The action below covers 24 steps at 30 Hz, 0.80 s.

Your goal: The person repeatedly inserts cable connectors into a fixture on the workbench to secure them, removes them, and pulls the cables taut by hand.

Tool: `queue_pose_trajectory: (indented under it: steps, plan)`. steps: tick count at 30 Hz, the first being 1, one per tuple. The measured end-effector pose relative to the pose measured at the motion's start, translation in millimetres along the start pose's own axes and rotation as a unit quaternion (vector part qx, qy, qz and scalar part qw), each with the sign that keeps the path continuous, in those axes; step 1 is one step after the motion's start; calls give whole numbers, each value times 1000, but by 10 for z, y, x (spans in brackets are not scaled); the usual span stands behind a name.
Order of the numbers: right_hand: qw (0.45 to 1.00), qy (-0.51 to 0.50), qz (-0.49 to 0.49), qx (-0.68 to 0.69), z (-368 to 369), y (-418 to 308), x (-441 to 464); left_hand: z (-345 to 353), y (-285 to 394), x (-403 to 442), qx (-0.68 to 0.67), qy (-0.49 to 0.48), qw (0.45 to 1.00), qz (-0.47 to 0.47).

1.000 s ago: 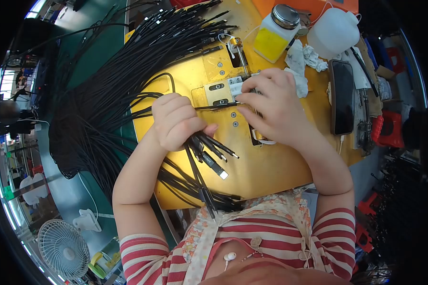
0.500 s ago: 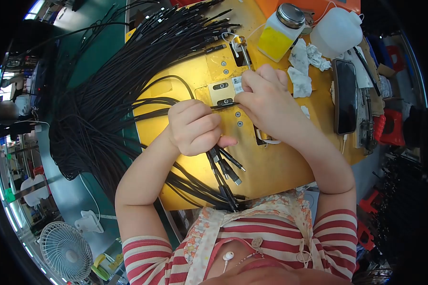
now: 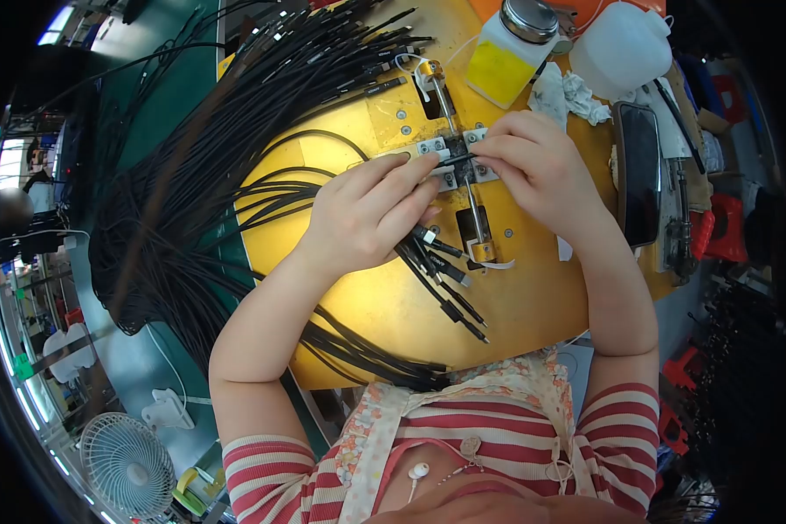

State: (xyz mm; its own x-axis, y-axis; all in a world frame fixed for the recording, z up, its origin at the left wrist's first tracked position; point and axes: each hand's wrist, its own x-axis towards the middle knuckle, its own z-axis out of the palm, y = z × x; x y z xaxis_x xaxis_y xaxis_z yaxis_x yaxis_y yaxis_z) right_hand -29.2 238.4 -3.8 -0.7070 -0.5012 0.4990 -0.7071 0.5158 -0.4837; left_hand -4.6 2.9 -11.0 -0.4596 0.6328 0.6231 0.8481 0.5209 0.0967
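Observation:
A black cable (image 3: 456,161) stretches between my two hands over a metal fixture (image 3: 430,145) with small clamp blocks and rods, set in a golden plate. My left hand (image 3: 362,214) is closed around the cable on the left side, its fingertips close to the blocks. Several more cables with plug ends (image 3: 450,275) hang out below that hand. With thumb and fingertips, my right hand (image 3: 537,170) pinches the cable's end just right of the fixture; the tip is hidden by the fingers.
A big bundle of black cables (image 3: 170,201) covers the left side. At the back right stand a jar with yellow contents (image 3: 498,72), a white plastic bottle (image 3: 620,57) and crumpled tissues (image 3: 581,98). A phone (image 3: 637,175) lies at the right, a fan (image 3: 129,467) at lower left.
My hands have shifted so the fixture's blocks and rods show between them. My left hand has loosened from a fist into extended, pinching fingers; my right hand has moved slightly right.

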Motion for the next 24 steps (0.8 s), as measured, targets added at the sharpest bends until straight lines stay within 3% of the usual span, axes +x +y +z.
queue_pose_trajectory:
  steps: [3,10,24]
  plan:
    - [1000,10,0,14,40,14,13,-9,11,8,20,-64,998,0]
    - [992,-28,76,94,91,18,18,-45,-91,-29,37,-81,996,18]
    - [999,-19,19,-18,17,-51,-49,-44,-127,-63,16,-98,995,20]
